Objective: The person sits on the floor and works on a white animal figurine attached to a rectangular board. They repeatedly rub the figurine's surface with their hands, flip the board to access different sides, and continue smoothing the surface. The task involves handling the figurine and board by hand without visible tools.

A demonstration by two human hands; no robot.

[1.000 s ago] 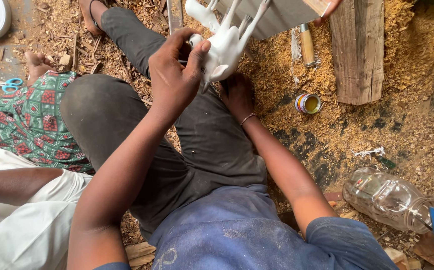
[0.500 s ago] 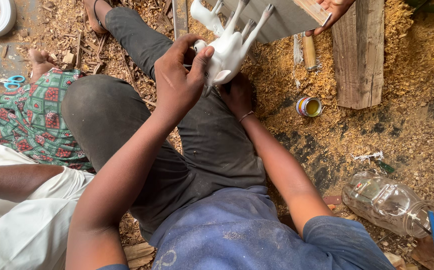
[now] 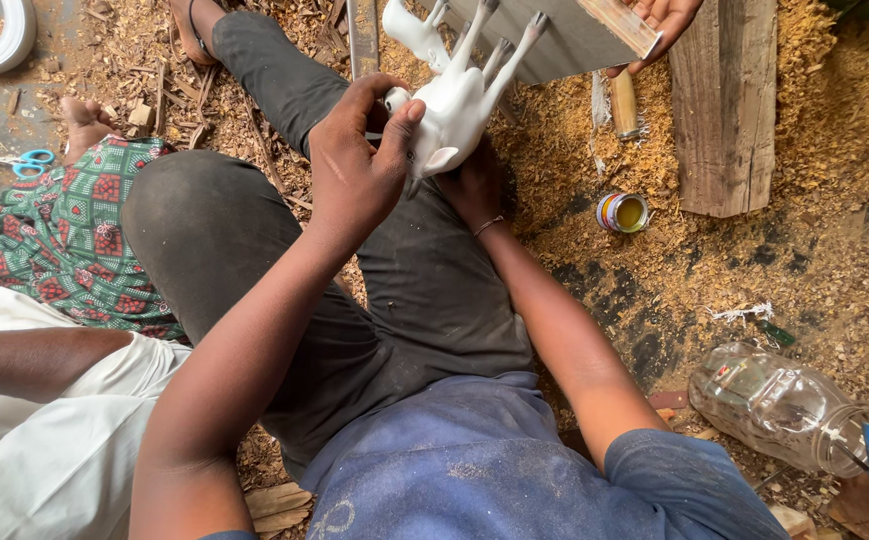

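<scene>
A white carved animal figure (image 3: 462, 98) is held upside down above my lap, its legs pointing up and away. My left hand (image 3: 359, 160) grips its head end, fingers curled around it. My right hand (image 3: 474, 185) sits under the figure's body, mostly hidden behind it, and appears to support it. A second white figure (image 3: 412, 28) shows just behind, at the top edge.
Another person's hand (image 3: 662, 20) holds a grey board (image 3: 564, 40) at the top. A wooden plank (image 3: 724, 110), a small open tin (image 3: 622, 212) and a clear plastic jar (image 3: 779, 408) lie on sawdust at right. Blue scissors (image 3: 24, 160) and a seated person's patterned cloth (image 3: 64, 240) are at left.
The white figure and both my hands have shifted slightly right and up in view. My grip is unchanged. The other person's hand with the board stays at the top.
</scene>
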